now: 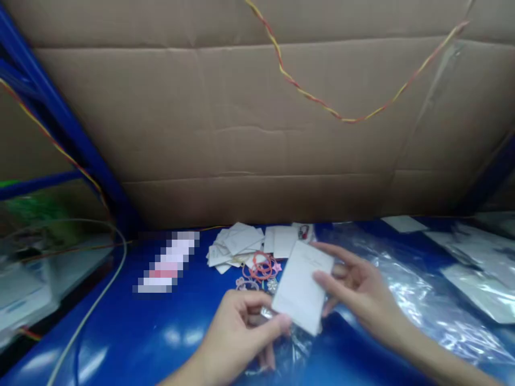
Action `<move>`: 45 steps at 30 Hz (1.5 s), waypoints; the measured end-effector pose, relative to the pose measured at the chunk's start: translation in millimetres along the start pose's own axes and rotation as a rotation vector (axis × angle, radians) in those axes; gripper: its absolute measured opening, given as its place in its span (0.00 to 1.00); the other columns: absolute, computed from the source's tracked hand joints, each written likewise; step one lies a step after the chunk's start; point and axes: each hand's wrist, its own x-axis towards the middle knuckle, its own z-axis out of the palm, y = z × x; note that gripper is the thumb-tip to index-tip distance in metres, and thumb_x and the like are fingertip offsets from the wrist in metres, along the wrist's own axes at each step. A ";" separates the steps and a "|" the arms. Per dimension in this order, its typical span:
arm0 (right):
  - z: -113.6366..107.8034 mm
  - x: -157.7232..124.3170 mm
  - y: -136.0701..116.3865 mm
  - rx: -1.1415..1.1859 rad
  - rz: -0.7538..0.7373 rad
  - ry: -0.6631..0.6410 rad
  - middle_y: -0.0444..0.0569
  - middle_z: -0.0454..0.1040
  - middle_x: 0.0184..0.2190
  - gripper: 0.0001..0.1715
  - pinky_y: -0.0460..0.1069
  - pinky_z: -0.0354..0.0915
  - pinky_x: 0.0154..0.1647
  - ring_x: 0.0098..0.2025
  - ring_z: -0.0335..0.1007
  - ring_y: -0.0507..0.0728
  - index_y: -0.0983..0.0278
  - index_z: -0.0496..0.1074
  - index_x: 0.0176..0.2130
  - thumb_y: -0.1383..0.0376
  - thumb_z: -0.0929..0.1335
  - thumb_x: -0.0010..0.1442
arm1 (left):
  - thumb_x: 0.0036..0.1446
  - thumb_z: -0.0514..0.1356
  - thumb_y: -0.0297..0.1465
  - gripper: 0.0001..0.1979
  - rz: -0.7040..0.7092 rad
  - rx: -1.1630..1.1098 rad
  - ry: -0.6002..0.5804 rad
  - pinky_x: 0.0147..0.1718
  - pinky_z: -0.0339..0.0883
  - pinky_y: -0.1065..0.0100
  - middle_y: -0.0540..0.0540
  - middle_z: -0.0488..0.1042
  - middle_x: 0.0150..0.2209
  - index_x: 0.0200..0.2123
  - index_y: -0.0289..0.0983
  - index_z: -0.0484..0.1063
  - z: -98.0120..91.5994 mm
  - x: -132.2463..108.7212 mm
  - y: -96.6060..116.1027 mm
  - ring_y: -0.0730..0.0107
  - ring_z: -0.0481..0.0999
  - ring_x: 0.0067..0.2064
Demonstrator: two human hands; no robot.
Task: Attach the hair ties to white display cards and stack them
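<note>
White card [303, 289] gripped between thumb and fingers of my right hand [362, 292], tilted above the desk [161, 335].
My left hand [245, 329] pinches clear film [300, 343] by the card's lower edge; being thin, it could crumple or snag a corner if pulled crookedly. Just beyond, coloured bands [263, 276] lie near the loose card pile [245, 239]; a careless sweep might tangle or scatter them.

Can read no words, brands or numbers. Make out faint, slanting print on the upper part of the held white card [301, 292]; too blurred to decipher. Detect small marks on the piled white cards [243, 239], likewise illegible. Find the pixelated strip [169, 262] masked beyond reading.
</note>
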 end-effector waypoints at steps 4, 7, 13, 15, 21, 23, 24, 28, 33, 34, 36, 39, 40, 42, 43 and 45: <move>-0.3 0.3 0.2 0.014 -0.016 0.046 0.50 0.83 0.32 0.36 0.47 0.80 0.22 0.26 0.81 0.56 0.63 0.68 0.62 0.57 0.77 0.60 | 0.52 0.72 0.43 0.17 -0.009 0.006 -0.026 0.16 0.65 0.75 0.47 0.79 0.21 0.30 0.33 0.81 -0.7 -0.4 -0.9 0.73 0.73 0.16; -0.4 0.2 0.8 0.010 -0.011 0.050 0.49 0.82 0.31 0.37 0.48 0.80 0.21 0.24 0.80 0.56 0.62 0.68 0.62 0.56 0.78 0.58 | 0.51 0.73 0.42 0.17 -0.006 -0.023 -0.031 0.16 0.66 0.75 0.47 0.79 0.22 0.30 0.33 0.81 -0.7 -0.5 0.7 0.73 0.73 0.16; 1.6 -1.1 4.7 -0.027 -0.005 0.021 0.49 0.82 0.34 0.34 0.47 0.79 0.18 0.23 0.79 0.55 0.61 0.70 0.62 0.57 0.77 0.60 | 0.52 0.72 0.45 0.19 -0.017 0.007 -0.044 0.16 0.63 0.76 0.49 0.75 0.20 0.27 0.32 0.80 -0.3 -1.7 1.9 0.75 0.72 0.16; 2.0 -1.6 4.6 -0.035 0.006 0.015 0.48 0.82 0.33 0.34 0.47 0.78 0.18 0.22 0.78 0.54 0.61 0.70 0.61 0.57 0.77 0.60 | 0.51 0.72 0.45 0.20 -0.034 0.009 -0.034 0.16 0.63 0.76 0.50 0.74 0.18 0.25 0.32 0.78 0.1 -1.8 1.2 0.74 0.72 0.16; 2.6 -0.3 0.7 0.000 0.028 0.069 0.46 0.82 0.29 0.36 0.48 0.78 0.19 0.21 0.79 0.56 0.63 0.68 0.59 0.55 0.78 0.58 | 0.49 0.72 0.46 0.21 -0.060 0.011 -0.034 0.16 0.63 0.75 0.46 0.77 0.21 0.24 0.32 0.78 2.6 -1.3 3.0 0.74 0.72 0.16; 3.8 -0.8 1.2 0.012 0.038 0.056 0.46 0.82 0.29 0.36 0.48 0.78 0.19 0.22 0.79 0.56 0.62 0.68 0.58 0.54 0.78 0.57 | 0.49 0.72 0.47 0.21 -0.057 0.008 -0.035 0.16 0.64 0.75 0.46 0.79 0.22 0.25 0.32 0.78 2.9 -1.5 3.9 0.75 0.71 0.16; 4.5 -1.5 2.0 0.011 0.050 0.030 0.46 0.81 0.29 0.36 0.48 0.78 0.19 0.22 0.79 0.56 0.62 0.68 0.58 0.54 0.78 0.57 | 0.50 0.72 0.47 0.21 -0.053 0.008 -0.034 0.17 0.64 0.75 0.46 0.79 0.22 0.25 0.32 0.79 2.9 -1.6 3.9 0.75 0.71 0.16; 5.6 -5.0 6.3 -0.023 0.050 -0.078 0.43 0.80 0.26 0.34 0.48 0.78 0.22 0.23 0.79 0.55 0.60 0.66 0.64 0.52 0.74 0.64 | 0.51 0.70 0.48 0.23 -0.031 0.024 -0.010 0.17 0.63 0.75 0.46 0.78 0.21 0.27 0.31 0.80 1.3 -1.3 1.6 0.74 0.71 0.17; 3.0 -3.4 4.7 -0.037 -0.005 -0.059 0.44 0.79 0.23 0.37 0.47 0.75 0.19 0.19 0.78 0.56 0.64 0.65 0.66 0.52 0.73 0.65 | 0.52 0.71 0.47 0.22 0.022 -0.030 0.030 0.18 0.62 0.75 0.49 0.75 0.18 0.26 0.32 0.79 -0.1 0.7 0.6 0.75 0.70 0.16; 2.7 -2.5 3.3 -0.030 0.004 -0.037 0.43 0.78 0.21 0.37 0.48 0.75 0.19 0.19 0.78 0.57 0.64 0.66 0.65 0.52 0.74 0.64 | 0.52 0.71 0.46 0.21 0.020 -0.033 0.025 0.18 0.63 0.75 0.49 0.76 0.19 0.26 0.32 0.79 -0.2 0.8 1.1 0.74 0.70 0.17; 2.4 -1.2 1.0 -0.019 0.035 0.000 0.43 0.78 0.20 0.37 0.48 0.76 0.19 0.19 0.79 0.58 0.64 0.67 0.64 0.52 0.75 0.62 | 0.51 0.72 0.45 0.19 0.002 -0.024 0.007 0.20 0.64 0.74 0.48 0.77 0.20 0.28 0.32 0.81 -0.2 0.7 2.2 0.73 0.72 0.18; 2.6 -0.9 0.9 -0.021 0.073 0.009 0.45 0.80 0.20 0.39 0.49 0.76 0.20 0.20 0.79 0.59 0.64 0.68 0.62 0.51 0.76 0.59 | 0.51 0.72 0.45 0.19 0.003 -0.001 -0.006 0.21 0.65 0.73 0.45 0.80 0.23 0.30 0.31 0.83 0.0 -0.5 3.5 0.72 0.72 0.19; 2.7 -1.4 1.6 -0.028 0.073 0.004 0.45 0.80 0.21 0.39 0.49 0.76 0.20 0.20 0.80 0.59 0.65 0.68 0.62 0.51 0.76 0.59 | 0.51 0.72 0.45 0.20 0.003 0.008 -0.010 0.21 0.65 0.72 0.44 0.80 0.23 0.30 0.31 0.83 0.2 -1.0 4.0 0.71 0.72 0.19; 3.0 -2.7 3.2 -0.047 0.050 -0.008 0.45 0.81 0.21 0.38 0.50 0.77 0.22 0.20 0.80 0.59 0.65 0.68 0.62 0.51 0.76 0.60 | 0.52 0.71 0.45 0.20 0.007 0.024 -0.011 0.21 0.65 0.72 0.44 0.80 0.23 0.29 0.31 0.83 0.6 -2.3 5.5 0.72 0.72 0.19; 3.1 -3.3 3.6 -0.058 0.035 -0.018 0.46 0.81 0.21 0.37 0.50 0.77 0.22 0.20 0.80 0.59 0.65 0.68 0.62 0.52 0.76 0.61 | 0.52 0.71 0.45 0.20 0.010 0.031 -0.014 0.21 0.65 0.73 0.43 0.80 0.24 0.29 0.31 0.83 0.7 -2.8 6.4 0.72 0.72 0.19; 3.2 -4.3 3.2 -0.069 0.020 -0.044 0.46 0.82 0.22 0.33 0.51 0.77 0.24 0.21 0.80 0.59 0.64 0.69 0.60 0.54 0.75 0.62 | 0.53 0.71 0.45 0.20 0.018 0.033 -0.023 0.21 0.65 0.73 0.43 0.81 0.25 0.30 0.31 0.84 0.8 -3.4 7.7 0.73 0.72 0.19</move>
